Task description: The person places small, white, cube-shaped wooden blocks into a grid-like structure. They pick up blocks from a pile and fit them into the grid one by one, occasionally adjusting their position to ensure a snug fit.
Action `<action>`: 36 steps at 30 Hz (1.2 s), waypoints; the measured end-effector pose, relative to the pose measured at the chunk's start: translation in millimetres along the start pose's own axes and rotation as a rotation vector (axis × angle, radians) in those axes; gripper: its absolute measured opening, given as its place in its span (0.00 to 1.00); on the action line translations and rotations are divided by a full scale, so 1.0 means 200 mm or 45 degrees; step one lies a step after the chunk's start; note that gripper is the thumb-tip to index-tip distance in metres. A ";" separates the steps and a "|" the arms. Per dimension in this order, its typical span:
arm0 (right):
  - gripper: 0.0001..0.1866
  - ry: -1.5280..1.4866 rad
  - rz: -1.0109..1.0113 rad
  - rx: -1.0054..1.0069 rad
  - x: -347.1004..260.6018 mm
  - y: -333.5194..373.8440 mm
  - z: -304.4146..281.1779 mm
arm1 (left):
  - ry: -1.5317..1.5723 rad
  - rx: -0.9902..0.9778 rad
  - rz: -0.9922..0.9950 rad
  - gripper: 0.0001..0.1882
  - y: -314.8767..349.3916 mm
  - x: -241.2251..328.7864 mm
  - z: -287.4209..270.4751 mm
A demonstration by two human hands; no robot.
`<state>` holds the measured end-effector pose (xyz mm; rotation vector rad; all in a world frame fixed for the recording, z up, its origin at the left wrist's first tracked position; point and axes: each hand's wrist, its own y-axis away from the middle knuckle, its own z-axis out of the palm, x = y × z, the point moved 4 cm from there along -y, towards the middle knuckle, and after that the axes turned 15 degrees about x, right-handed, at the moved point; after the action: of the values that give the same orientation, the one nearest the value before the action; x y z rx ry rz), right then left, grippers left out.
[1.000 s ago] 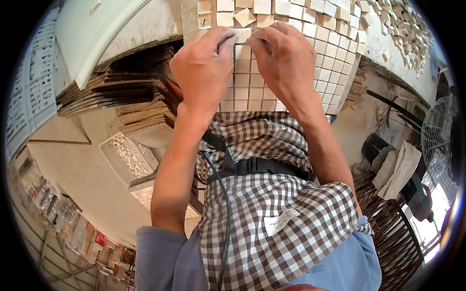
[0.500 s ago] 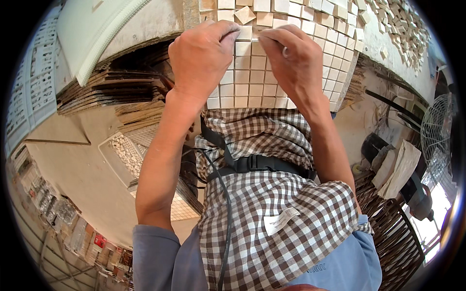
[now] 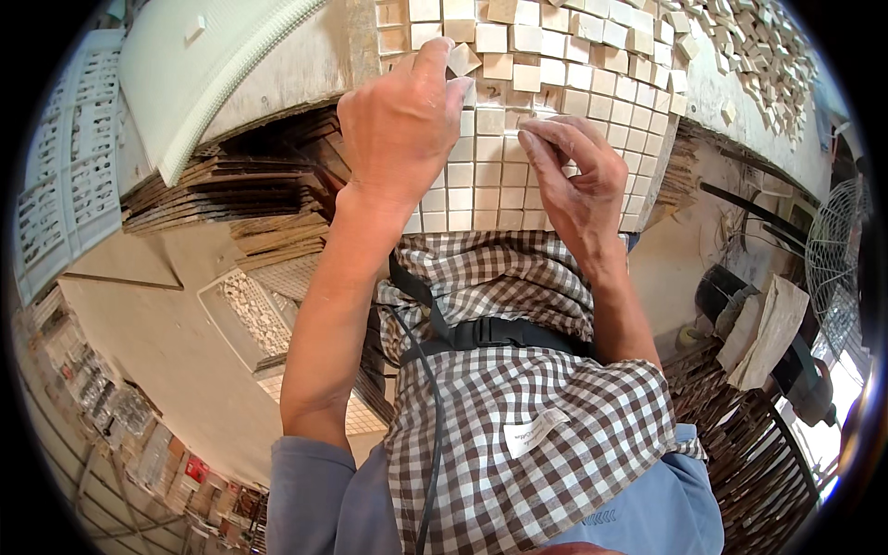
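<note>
Small square beige tiles (image 3: 488,174) lie in close rows on a board in front of me. My left hand (image 3: 393,139) is above the left part of these rows. Its index finger and thumb are apart beside a loose tile (image 3: 464,60) turned askew, and its other fingers are curled. To the right, my right hand (image 3: 583,171) is low over the rows, index finger and thumb brought together at the tips. Whether anything is between those tips cannot be seen. Bare slots with dark marks show between the hands.
More loose tiles (image 3: 754,65) are heaped at the far right. At left are a pale mesh-edged sheet (image 3: 208,88), a blue-white plastic crate (image 3: 69,148) and stacked brown boards (image 3: 217,176) below the table. A wire fan guard (image 3: 837,259) stands at right.
My left hand has left a tile now lying in the row and reached to the askew tile. My right hand has shifted right and towards me. The whole view has moved slightly.
</note>
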<state>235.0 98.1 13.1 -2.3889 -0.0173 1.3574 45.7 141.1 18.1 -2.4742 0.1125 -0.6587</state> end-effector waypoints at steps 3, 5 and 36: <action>0.04 0.009 -0.035 -0.005 0.01 0.00 0.01 | 0.000 -0.055 -0.020 0.17 -0.01 0.00 0.02; 0.04 0.005 -0.029 -0.008 0.02 -0.02 0.00 | -0.009 -0.116 -0.057 0.17 -0.03 0.00 0.02; 0.04 -0.001 -0.003 -0.059 0.05 -0.04 0.00 | 0.213 -0.127 -0.051 0.18 -0.08 -0.32 -0.13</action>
<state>242.0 107.6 6.8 -2.4253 -0.0524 1.3708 -24.1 155.0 16.5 -2.5185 0.1638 -0.8973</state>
